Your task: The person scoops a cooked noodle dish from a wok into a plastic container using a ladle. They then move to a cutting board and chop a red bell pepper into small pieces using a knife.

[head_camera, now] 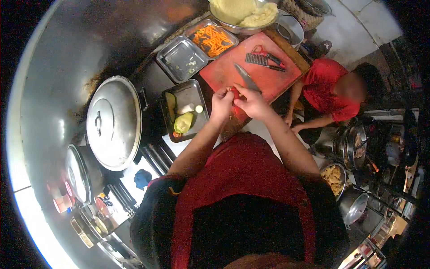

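Note:
My left hand (222, 102) and my right hand (251, 101) meet over the near edge of a red cutting board (220, 74). Between their fingers they hold a small red vegetable (235, 93), perhaps a pepper; the fingers cover part of it. Just beyond my right hand a knife (246, 77) lies on the board, its handle end partly hidden. Farther back on the board are a black comb-like tool (256, 59) and red-handled scissors (273, 59). Left of my left hand, a metal tray (202, 125) holds a pale green vegetable (183, 122) and white pieces (186, 108).
Behind the trays' side, one metal tray (161, 58) holds small scraps and another holds orange strips (212, 39). A metal bowl (231, 27) of yellowish food stands at the back. A large lidded pot (114, 122) is at left. A person in red (324, 89) sits close at right.

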`<state>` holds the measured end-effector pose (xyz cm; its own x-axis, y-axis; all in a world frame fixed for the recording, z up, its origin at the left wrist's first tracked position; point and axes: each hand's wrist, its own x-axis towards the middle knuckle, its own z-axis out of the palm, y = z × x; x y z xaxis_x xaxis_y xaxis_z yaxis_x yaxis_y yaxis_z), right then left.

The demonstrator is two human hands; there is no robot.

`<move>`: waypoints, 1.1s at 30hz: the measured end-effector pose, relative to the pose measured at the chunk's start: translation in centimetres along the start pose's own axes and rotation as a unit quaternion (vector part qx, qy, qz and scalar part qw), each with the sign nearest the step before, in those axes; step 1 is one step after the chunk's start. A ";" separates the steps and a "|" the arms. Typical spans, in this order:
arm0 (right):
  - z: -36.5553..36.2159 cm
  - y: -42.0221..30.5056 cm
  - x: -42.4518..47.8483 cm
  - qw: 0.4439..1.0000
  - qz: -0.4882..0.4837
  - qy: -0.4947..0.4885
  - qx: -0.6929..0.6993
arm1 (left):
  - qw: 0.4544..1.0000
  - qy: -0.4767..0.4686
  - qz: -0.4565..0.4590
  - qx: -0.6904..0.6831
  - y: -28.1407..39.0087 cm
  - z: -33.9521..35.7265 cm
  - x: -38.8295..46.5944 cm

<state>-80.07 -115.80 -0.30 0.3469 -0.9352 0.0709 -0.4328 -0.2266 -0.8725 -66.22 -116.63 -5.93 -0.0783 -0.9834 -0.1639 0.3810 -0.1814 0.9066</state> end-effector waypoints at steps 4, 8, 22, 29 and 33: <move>0.3 1.4 -1.5 0.996 0.014 0.025 -0.084 | 0.998 -0.004 -0.044 0.048 -2.4 0.9 -0.1; 0.0 3.1 -1.7 0.991 0.104 0.052 -0.064 | 0.991 -0.014 -0.117 0.066 -2.8 2.3 -0.2; -3.1 10.1 -4.1 0.797 0.172 0.288 0.501 | 0.994 0.005 -0.058 0.092 -3.2 1.2 0.8; -4.1 13.6 -4.2 0.718 0.218 0.319 0.579 | 0.767 0.019 0.219 0.603 -4.4 -2.9 6.0; -3.6 12.8 -4.3 0.717 0.224 0.286 0.595 | 0.754 -0.039 0.183 0.630 -4.4 -2.4 6.4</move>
<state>-90.10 -115.67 -10.01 -0.1502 -0.8778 -0.4549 0.7399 0.2053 -0.6406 -66.20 -122.18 -11.92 -0.2537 -0.9529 0.1662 -0.7829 0.3032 0.5433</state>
